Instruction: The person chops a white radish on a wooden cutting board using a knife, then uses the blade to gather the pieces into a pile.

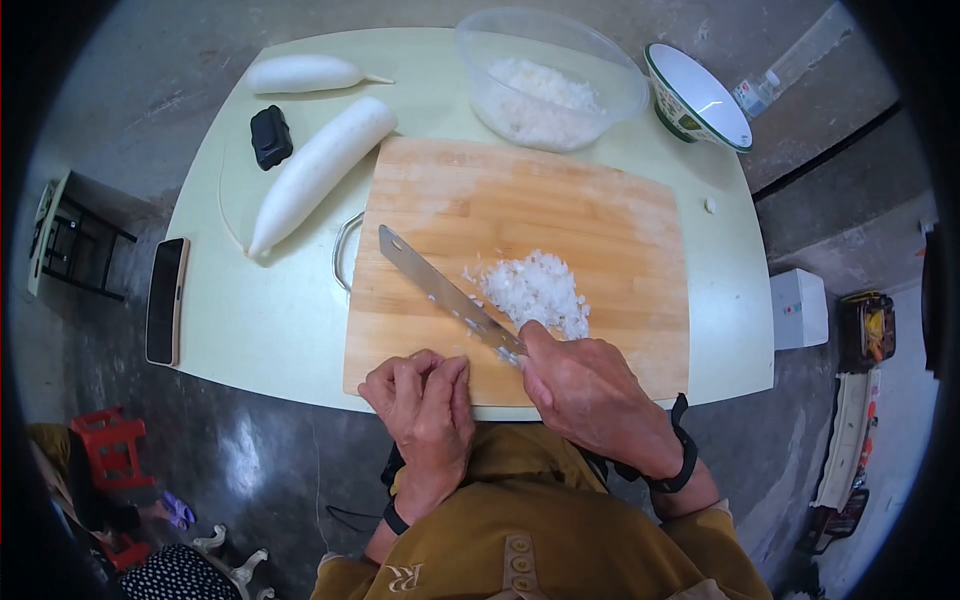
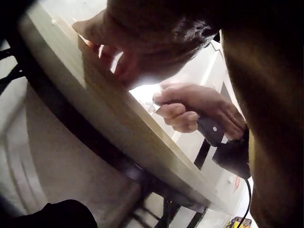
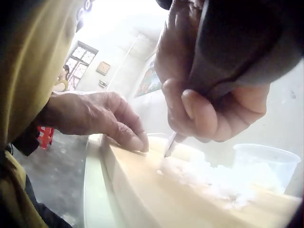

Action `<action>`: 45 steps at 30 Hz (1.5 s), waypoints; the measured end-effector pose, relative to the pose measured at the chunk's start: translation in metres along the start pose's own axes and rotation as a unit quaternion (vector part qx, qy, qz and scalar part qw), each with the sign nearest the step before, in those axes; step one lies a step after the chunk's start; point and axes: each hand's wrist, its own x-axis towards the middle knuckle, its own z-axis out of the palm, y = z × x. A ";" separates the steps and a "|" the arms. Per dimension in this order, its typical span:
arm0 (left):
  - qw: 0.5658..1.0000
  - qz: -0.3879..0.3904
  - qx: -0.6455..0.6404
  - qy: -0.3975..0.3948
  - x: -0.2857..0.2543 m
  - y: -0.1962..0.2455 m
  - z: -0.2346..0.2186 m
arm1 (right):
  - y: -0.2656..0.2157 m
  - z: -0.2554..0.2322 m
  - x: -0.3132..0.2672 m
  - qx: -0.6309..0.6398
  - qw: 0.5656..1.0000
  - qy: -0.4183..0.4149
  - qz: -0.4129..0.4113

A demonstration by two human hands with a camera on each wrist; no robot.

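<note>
My right hand (image 1: pixel 600 395) grips the handle of a kitchen knife (image 1: pixel 436 285); its broad blade points to the far left over the wooden cutting board (image 1: pixel 430 190). White bits cling to the blade. Beside it, on the board, sits a pile of finely chopped white radish (image 1: pixel 535 288). My left hand (image 1: pixel 425 410) rests on the board's near edge with its fingertips down, left of the knife handle. In the right wrist view, the left hand (image 3: pixel 102 114) touches the board's corner, and a dark knife handle (image 3: pixel 221 52) shows inside the right hand's curled fingers.
Two whole white radishes, one large (image 1: pixel 320 175) and one small (image 1: pixel 305 73), lie at the left with a black case (image 1: pixel 271 137) and a phone (image 1: pixel 166 300). Behind the board stand a clear plastic bowl (image 1: pixel 625 85) of chopped white pieces and a green-rimmed bowl (image 1: pixel 700 95).
</note>
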 end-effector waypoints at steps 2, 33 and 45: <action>1.000 0.004 0.000 0.001 0.004 0.004 0.002 | 0.004 0.001 -0.002 -0.002 1.000 0.007 -0.008; 0.995 -0.034 -0.089 0.035 -0.011 -0.007 -0.016 | -0.004 -0.006 0.006 0.003 1.000 -0.010 0.025; 0.992 -0.034 -0.111 0.057 -0.008 -0.003 -0.014 | 0.004 0.002 0.004 0.006 0.999 -0.015 0.029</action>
